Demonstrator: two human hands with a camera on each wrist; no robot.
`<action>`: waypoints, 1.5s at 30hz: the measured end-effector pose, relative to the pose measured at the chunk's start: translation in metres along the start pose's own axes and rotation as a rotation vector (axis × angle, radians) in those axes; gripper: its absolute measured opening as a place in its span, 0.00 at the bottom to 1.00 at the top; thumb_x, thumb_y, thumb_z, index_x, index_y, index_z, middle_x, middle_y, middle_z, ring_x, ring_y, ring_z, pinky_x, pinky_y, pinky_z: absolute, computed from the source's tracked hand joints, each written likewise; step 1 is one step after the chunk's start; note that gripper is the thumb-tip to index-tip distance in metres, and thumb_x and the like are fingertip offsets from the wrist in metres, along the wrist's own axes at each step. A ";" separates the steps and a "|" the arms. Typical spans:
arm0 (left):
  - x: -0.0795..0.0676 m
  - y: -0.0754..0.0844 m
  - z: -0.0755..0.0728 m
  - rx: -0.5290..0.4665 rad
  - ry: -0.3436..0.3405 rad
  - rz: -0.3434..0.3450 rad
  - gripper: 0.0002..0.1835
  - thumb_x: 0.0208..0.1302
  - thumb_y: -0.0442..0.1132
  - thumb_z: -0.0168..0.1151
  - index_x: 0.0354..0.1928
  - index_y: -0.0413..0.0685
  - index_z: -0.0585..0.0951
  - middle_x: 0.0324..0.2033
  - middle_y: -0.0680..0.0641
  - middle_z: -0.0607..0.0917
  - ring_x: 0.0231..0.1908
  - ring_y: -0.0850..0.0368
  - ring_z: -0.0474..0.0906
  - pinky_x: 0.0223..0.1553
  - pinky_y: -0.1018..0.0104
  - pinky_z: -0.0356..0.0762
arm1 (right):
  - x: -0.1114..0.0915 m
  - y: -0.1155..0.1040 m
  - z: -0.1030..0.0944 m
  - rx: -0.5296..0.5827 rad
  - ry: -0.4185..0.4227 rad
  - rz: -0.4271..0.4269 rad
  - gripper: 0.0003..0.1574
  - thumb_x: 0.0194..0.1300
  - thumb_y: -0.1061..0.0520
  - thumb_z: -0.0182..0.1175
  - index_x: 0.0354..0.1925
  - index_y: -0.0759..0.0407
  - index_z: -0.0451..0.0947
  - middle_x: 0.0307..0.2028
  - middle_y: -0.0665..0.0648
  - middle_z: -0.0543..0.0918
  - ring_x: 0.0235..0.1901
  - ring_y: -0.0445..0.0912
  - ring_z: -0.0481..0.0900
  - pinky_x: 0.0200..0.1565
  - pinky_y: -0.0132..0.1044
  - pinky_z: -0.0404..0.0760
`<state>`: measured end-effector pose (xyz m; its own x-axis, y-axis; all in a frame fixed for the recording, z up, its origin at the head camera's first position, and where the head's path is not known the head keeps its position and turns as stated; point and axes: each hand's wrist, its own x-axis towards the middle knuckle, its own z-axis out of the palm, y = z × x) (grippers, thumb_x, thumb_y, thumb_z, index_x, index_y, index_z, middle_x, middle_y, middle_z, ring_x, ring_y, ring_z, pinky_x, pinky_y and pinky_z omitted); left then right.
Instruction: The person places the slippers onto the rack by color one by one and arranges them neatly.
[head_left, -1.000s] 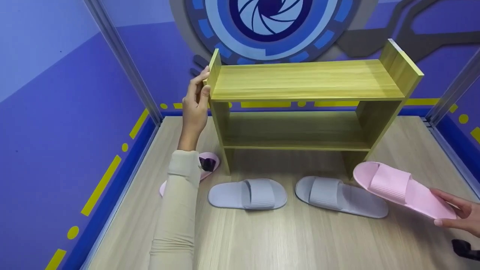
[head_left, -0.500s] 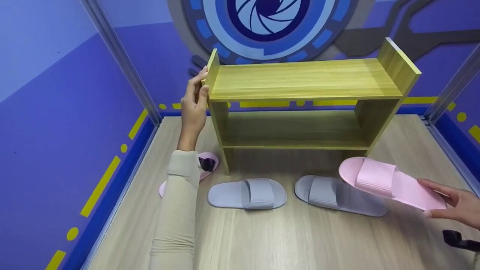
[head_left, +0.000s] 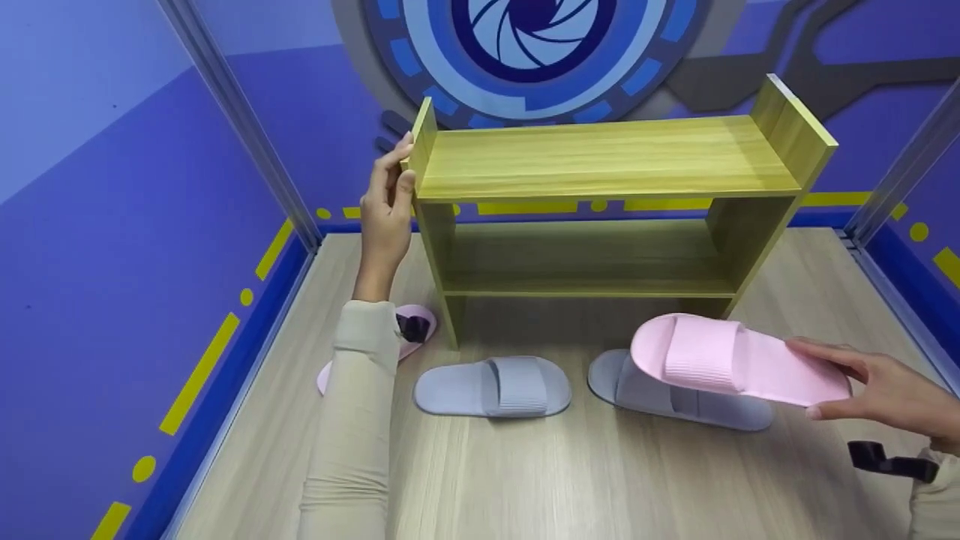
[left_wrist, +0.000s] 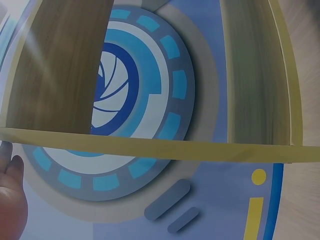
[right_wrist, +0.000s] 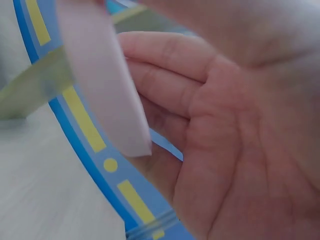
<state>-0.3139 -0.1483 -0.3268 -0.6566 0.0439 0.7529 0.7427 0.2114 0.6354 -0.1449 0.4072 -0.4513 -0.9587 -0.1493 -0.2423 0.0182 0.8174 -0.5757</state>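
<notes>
My left hand (head_left: 386, 214) holds the upper front corner of the left side panel of a two-tier wooden shelf (head_left: 611, 157). In the left wrist view, part of that hand (left_wrist: 12, 195) shows beside the panel's edge. My right hand (head_left: 885, 390) pinches one end of a pink slipper (head_left: 705, 356), thumb on one edge and fingers on the other. The slipper hangs in the air, strap up, partly covering a grey slipper (head_left: 724, 412) below. In the right wrist view, the pink slipper (right_wrist: 100, 75) is blurred and some fingers stay off it.
Another grey slipper (head_left: 450, 390) lies in front of the shelf's left part. A second pink slipper (head_left: 424, 319) lies left of the shelf, mostly hidden by my left sleeve (head_left: 360, 420). Blue panel walls (head_left: 135, 247) enclose the wood-patterned surface (head_left: 555, 480).
My right hand has carried the pink slipper leftward, from the right of the grey slipper to above it. My left hand has stayed on the shelf. The view has shifted very slightly.
</notes>
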 end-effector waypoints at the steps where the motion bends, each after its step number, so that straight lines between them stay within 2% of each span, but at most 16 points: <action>1: 0.000 0.000 0.000 -0.001 -0.001 0.001 0.18 0.74 0.38 0.46 0.62 0.41 0.69 0.68 0.46 0.70 0.69 0.61 0.64 0.68 0.65 0.64 | 0.001 -0.003 0.000 -0.012 0.003 -0.011 0.59 0.51 0.43 0.72 0.72 0.64 0.55 0.67 0.80 0.57 0.62 0.75 0.56 0.56 0.74 0.59; 2: 0.000 0.000 0.000 -0.002 -0.001 0.002 0.18 0.74 0.38 0.46 0.62 0.41 0.69 0.68 0.46 0.70 0.69 0.61 0.64 0.68 0.64 0.64 | 0.002 -0.006 0.001 -0.019 0.011 -0.036 0.58 0.51 0.44 0.73 0.71 0.64 0.57 0.67 0.79 0.58 0.62 0.75 0.57 0.55 0.74 0.59; 3: 0.000 0.000 0.000 -0.001 -0.001 0.003 0.18 0.74 0.38 0.46 0.62 0.41 0.69 0.68 0.46 0.70 0.69 0.61 0.64 0.68 0.64 0.64 | 0.003 -0.008 0.001 -0.034 0.023 -0.061 0.57 0.50 0.44 0.73 0.71 0.62 0.59 0.67 0.78 0.60 0.62 0.73 0.59 0.60 0.66 0.63; 5: 0.000 0.000 0.000 -0.001 0.000 0.004 0.18 0.74 0.38 0.46 0.62 0.41 0.69 0.68 0.46 0.70 0.69 0.61 0.64 0.68 0.64 0.64 | 0.005 -0.012 0.002 -0.049 0.040 -0.105 0.56 0.48 0.45 0.74 0.70 0.59 0.62 0.66 0.75 0.64 0.61 0.71 0.61 0.64 0.44 0.69; 6: 0.000 0.000 -0.001 0.000 0.001 0.006 0.18 0.74 0.38 0.46 0.62 0.41 0.70 0.68 0.46 0.70 0.69 0.61 0.64 0.68 0.64 0.64 | 0.005 -0.014 0.002 -0.064 0.055 -0.132 0.55 0.48 0.45 0.75 0.69 0.58 0.64 0.65 0.74 0.66 0.61 0.70 0.63 0.60 0.34 0.71; 9: 0.000 -0.001 -0.001 0.000 0.002 0.006 0.18 0.74 0.38 0.46 0.62 0.41 0.70 0.67 0.46 0.70 0.69 0.61 0.64 0.68 0.64 0.64 | 0.008 -0.021 0.005 -0.060 0.095 -0.217 0.53 0.45 0.46 0.76 0.68 0.54 0.67 0.64 0.64 0.72 0.63 0.42 0.68 0.45 0.10 0.60; 12: 0.000 0.000 -0.001 0.000 0.001 0.007 0.18 0.74 0.37 0.46 0.62 0.41 0.70 0.67 0.45 0.70 0.69 0.61 0.64 0.68 0.64 0.64 | 0.011 -0.029 0.007 -0.029 0.107 -0.275 0.52 0.46 0.46 0.76 0.68 0.50 0.68 0.63 0.40 0.71 0.57 0.16 0.59 0.47 0.08 0.58; 15: 0.001 0.000 0.000 -0.003 0.005 0.005 0.18 0.74 0.37 0.47 0.62 0.41 0.70 0.67 0.46 0.71 0.68 0.60 0.65 0.68 0.64 0.64 | 0.013 -0.037 0.007 0.002 0.112 -0.312 0.51 0.46 0.47 0.76 0.68 0.44 0.67 0.61 0.29 0.66 0.53 0.10 0.51 0.47 0.07 0.56; 18: 0.001 0.001 0.000 -0.007 0.008 0.005 0.18 0.73 0.37 0.47 0.61 0.41 0.70 0.67 0.45 0.71 0.68 0.60 0.65 0.68 0.64 0.65 | 0.016 -0.045 0.005 0.004 0.109 -0.318 0.51 0.46 0.47 0.76 0.68 0.41 0.67 0.64 0.38 0.69 0.56 0.12 0.52 0.48 0.09 0.57; 21: 0.001 0.001 0.000 -0.015 0.008 0.006 0.17 0.73 0.36 0.47 0.61 0.40 0.70 0.67 0.45 0.71 0.68 0.60 0.65 0.68 0.64 0.65 | 0.018 -0.052 0.003 -0.018 0.107 -0.301 0.51 0.46 0.46 0.76 0.68 0.40 0.66 0.64 0.47 0.70 0.62 0.26 0.59 0.52 0.18 0.64; 22: 0.001 0.001 0.000 -0.015 0.007 0.006 0.18 0.73 0.36 0.47 0.61 0.40 0.70 0.67 0.45 0.71 0.68 0.60 0.65 0.68 0.64 0.65 | 0.019 -0.055 0.002 -0.025 0.106 -0.296 0.51 0.47 0.45 0.76 0.68 0.40 0.66 0.63 0.47 0.70 0.63 0.29 0.61 0.54 0.24 0.67; 24: 0.002 0.001 0.001 -0.017 0.008 0.003 0.18 0.73 0.35 0.47 0.61 0.40 0.70 0.67 0.44 0.71 0.68 0.59 0.65 0.68 0.64 0.65 | 0.020 -0.060 0.000 -0.023 0.113 -0.302 0.52 0.46 0.45 0.76 0.68 0.40 0.66 0.63 0.44 0.69 0.62 0.30 0.62 0.54 0.25 0.68; 28: 0.002 0.000 0.001 -0.019 0.013 -0.016 0.17 0.73 0.33 0.47 0.61 0.38 0.70 0.67 0.43 0.71 0.68 0.58 0.65 0.67 0.64 0.65 | 0.023 -0.069 -0.006 0.035 0.138 -0.401 0.51 0.46 0.51 0.77 0.68 0.46 0.68 0.62 0.29 0.66 0.59 0.17 0.56 0.52 0.13 0.63; 31: 0.001 0.000 0.001 -0.022 0.016 -0.029 0.18 0.73 0.32 0.46 0.61 0.36 0.69 0.67 0.41 0.70 0.68 0.57 0.65 0.68 0.63 0.65 | 0.025 -0.075 -0.010 0.063 0.149 -0.468 0.51 0.45 0.54 0.77 0.68 0.49 0.68 0.61 0.23 0.63 0.58 0.15 0.56 0.50 0.08 0.59; 41: -0.001 0.027 0.002 -0.010 0.014 -0.058 0.17 0.73 0.31 0.46 0.60 0.31 0.68 0.67 0.38 0.69 0.68 0.54 0.65 0.68 0.63 0.64 | 0.029 -0.093 -0.020 0.051 0.188 -0.566 0.52 0.44 0.59 0.77 0.68 0.52 0.67 0.63 0.27 0.66 0.61 0.18 0.56 0.52 0.09 0.58; 45: 0.000 0.030 0.002 -0.018 0.009 -0.074 0.17 0.73 0.31 0.46 0.61 0.32 0.68 0.67 0.39 0.69 0.69 0.55 0.65 0.68 0.64 0.63 | 0.031 -0.098 -0.024 0.051 0.202 -0.608 0.53 0.43 0.61 0.77 0.68 0.54 0.67 0.64 0.29 0.66 0.63 0.20 0.56 0.52 0.10 0.59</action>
<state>-0.2915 -0.1400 -0.3081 -0.7086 0.0196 0.7054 0.6945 0.1961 0.6922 -0.1834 0.3357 -0.3842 -0.8368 -0.4656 0.2881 -0.5364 0.5916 -0.6019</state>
